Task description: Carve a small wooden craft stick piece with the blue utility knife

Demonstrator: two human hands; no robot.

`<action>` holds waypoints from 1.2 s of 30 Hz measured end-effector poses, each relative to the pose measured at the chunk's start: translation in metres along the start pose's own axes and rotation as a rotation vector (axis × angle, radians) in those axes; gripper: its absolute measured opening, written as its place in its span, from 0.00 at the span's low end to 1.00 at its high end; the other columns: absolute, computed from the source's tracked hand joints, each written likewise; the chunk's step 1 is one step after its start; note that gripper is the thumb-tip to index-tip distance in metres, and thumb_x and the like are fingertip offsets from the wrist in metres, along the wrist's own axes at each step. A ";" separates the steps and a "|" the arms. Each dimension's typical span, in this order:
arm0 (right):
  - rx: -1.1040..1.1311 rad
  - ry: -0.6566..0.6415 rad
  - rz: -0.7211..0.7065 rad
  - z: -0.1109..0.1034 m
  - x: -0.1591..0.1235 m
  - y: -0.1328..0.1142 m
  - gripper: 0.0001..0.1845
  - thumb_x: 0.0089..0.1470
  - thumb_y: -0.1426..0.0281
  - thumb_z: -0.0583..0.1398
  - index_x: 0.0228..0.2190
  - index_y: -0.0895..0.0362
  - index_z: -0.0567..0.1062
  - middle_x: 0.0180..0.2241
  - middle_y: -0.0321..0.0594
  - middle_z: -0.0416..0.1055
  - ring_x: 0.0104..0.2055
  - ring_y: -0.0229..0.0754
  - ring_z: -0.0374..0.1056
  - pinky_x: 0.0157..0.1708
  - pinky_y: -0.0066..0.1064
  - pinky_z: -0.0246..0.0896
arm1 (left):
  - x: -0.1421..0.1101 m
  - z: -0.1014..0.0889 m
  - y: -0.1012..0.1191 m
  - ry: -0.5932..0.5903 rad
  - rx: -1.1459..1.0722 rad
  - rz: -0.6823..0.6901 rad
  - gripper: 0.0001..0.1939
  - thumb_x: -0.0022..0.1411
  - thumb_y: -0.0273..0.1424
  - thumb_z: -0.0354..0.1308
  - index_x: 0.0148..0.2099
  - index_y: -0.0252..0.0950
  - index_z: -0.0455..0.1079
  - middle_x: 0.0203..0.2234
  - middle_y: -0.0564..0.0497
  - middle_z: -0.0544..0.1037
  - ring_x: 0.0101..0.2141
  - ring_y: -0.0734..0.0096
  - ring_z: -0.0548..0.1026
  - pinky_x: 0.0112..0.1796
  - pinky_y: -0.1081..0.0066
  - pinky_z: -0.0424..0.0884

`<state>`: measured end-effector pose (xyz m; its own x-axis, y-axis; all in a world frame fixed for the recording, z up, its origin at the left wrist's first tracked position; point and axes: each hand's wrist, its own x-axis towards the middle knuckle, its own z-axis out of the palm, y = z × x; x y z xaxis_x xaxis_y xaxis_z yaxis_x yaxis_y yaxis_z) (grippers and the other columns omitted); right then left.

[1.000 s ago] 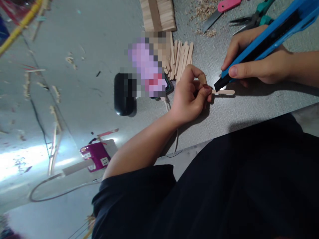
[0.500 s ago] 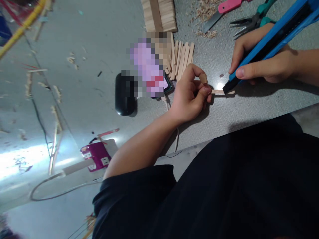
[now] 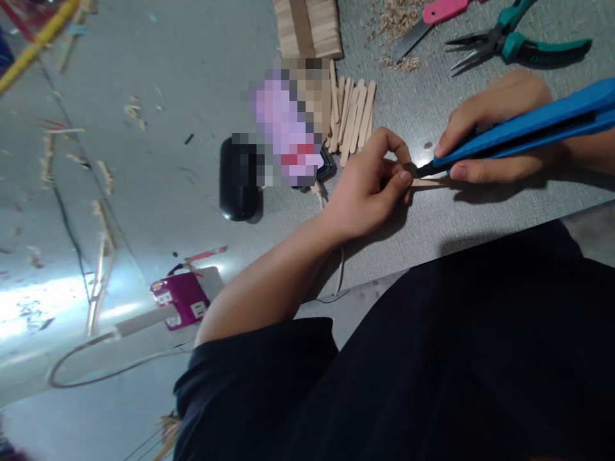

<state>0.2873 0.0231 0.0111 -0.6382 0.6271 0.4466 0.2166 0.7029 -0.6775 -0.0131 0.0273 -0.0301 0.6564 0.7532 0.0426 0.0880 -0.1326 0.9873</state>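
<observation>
Near the table's front edge, my left hand point(image 3: 372, 186) pinches one end of a wooden craft stick point(image 3: 429, 183), which points to the right. My right hand point(image 3: 502, 131) is closed around a blue utility knife point(image 3: 533, 125). The knife lies low and slanted, its dark blade end beside my left fingertips and just above the stick; the exact contact of the edge is hidden. Behind my left hand lie several loose craft sticks point(image 3: 358, 115), and farther back is a banded bundle of sticks point(image 3: 310, 29).
Needle-nose pliers point(image 3: 504, 48) and a pink-handled blade point(image 3: 444, 11) lie at the back right by wood shavings point(image 3: 401, 22). Left of my hand are a phone point(image 3: 288, 131) and a black case point(image 3: 237, 179). A purple power adapter point(image 3: 182, 298) with cables sits at the lower left.
My right hand has moved down and tipped the knife flatter, bringing its blade end left to my left fingertips. The pliers' handles are now uncovered. My left hand still pinches the stick.
</observation>
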 end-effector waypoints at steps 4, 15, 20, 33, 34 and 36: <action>-0.043 -0.018 -0.112 0.004 0.002 0.002 0.13 0.71 0.56 0.71 0.50 0.50 0.87 0.37 0.29 0.86 0.34 0.28 0.75 0.38 0.18 0.65 | -0.001 -0.005 0.006 -0.025 0.018 -0.046 0.12 0.72 0.30 0.72 0.50 0.45 0.72 0.24 0.59 0.79 0.23 0.69 0.79 0.26 0.70 0.76; -0.124 -0.130 -0.122 0.002 0.001 -0.002 0.17 0.77 0.54 0.64 0.54 0.53 0.83 0.44 0.29 0.87 0.44 0.27 0.80 0.47 0.18 0.69 | 0.001 -0.007 0.016 -0.133 0.214 -0.026 0.08 0.82 0.37 0.63 0.55 0.43 0.68 0.26 0.58 0.79 0.24 0.70 0.80 0.28 0.70 0.78; -0.163 -0.194 -0.197 0.004 -0.001 0.004 0.20 0.81 0.53 0.59 0.59 0.52 0.80 0.47 0.31 0.85 0.46 0.31 0.80 0.47 0.20 0.67 | 0.000 -0.007 0.015 -0.139 0.283 0.013 0.07 0.83 0.38 0.61 0.55 0.44 0.67 0.26 0.58 0.79 0.23 0.71 0.79 0.26 0.71 0.76; -0.087 -0.285 -0.197 0.014 0.001 0.012 0.22 0.84 0.56 0.53 0.54 0.55 0.81 0.46 0.36 0.84 0.43 0.31 0.78 0.47 0.25 0.72 | 0.003 -0.007 0.018 -0.165 0.016 -0.160 0.14 0.78 0.30 0.66 0.54 0.46 0.62 0.25 0.60 0.79 0.16 0.77 0.72 0.18 0.76 0.65; -0.088 -0.297 -0.194 0.013 0.000 0.012 0.21 0.84 0.55 0.53 0.54 0.54 0.81 0.45 0.35 0.83 0.43 0.32 0.78 0.50 0.26 0.73 | 0.002 -0.006 0.017 -0.151 0.024 -0.153 0.14 0.78 0.31 0.66 0.54 0.46 0.62 0.24 0.61 0.79 0.16 0.77 0.72 0.18 0.76 0.64; -0.080 -0.303 -0.155 0.013 -0.003 0.009 0.20 0.84 0.55 0.54 0.54 0.54 0.80 0.44 0.35 0.83 0.46 0.33 0.78 0.54 0.30 0.74 | 0.002 -0.004 0.016 -0.138 0.031 -0.146 0.14 0.79 0.33 0.66 0.53 0.45 0.61 0.24 0.61 0.79 0.16 0.78 0.71 0.19 0.76 0.64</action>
<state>0.2815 0.0234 -0.0034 -0.8557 0.3910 0.3391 0.1493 0.8138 -0.5616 -0.0135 0.0292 -0.0135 0.7313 0.6706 -0.1244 0.2114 -0.0495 0.9761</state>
